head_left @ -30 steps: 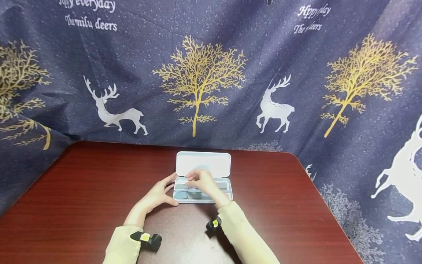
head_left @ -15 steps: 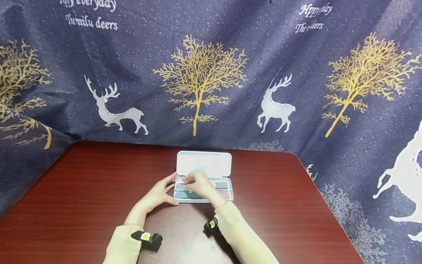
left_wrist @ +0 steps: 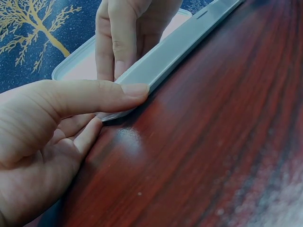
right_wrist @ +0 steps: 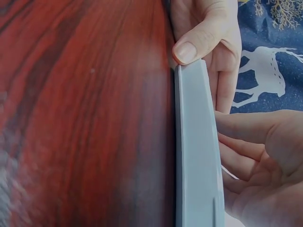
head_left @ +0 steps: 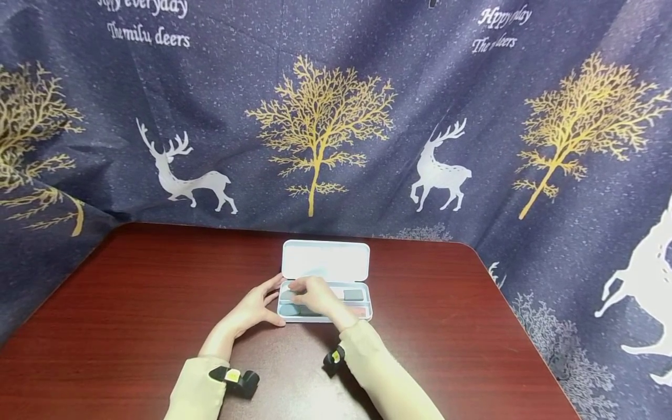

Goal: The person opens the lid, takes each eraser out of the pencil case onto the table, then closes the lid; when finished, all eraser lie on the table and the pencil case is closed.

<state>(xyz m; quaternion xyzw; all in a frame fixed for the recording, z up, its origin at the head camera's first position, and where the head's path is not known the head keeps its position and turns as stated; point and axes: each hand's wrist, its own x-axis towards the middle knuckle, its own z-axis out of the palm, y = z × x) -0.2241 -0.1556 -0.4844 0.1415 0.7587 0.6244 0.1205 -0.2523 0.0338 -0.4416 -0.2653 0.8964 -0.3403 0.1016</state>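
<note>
A pale blue hinged case (head_left: 325, 320) lies on the table, its white-lined lid (head_left: 341, 261) standing up at the back. My left hand (head_left: 249, 308) grips the case's left end; in the left wrist view the thumb presses the front wall (left_wrist: 165, 59). My right hand (head_left: 317, 296) reaches into the back row near the left, fingers bent downward. Its fingertips are hidden behind the case wall (right_wrist: 199, 142) in the right wrist view, so whether they pinch anything is unclear. A grey block (head_left: 353, 295), a blue-green piece (head_left: 289, 310) and a pinkish piece (head_left: 359, 311) sit inside.
The reddish-brown wooden table (head_left: 451, 350) extends around the case. Behind it hangs a dark blue cloth (head_left: 367, 192) printed with deer and trees. Black straps with small devices (head_left: 238, 382) are worn on both sleeves.
My right hand has shifted a little left and lower over the back row, and the grey block at the right shows more distinctly. My left hand stays at the case's left end.
</note>
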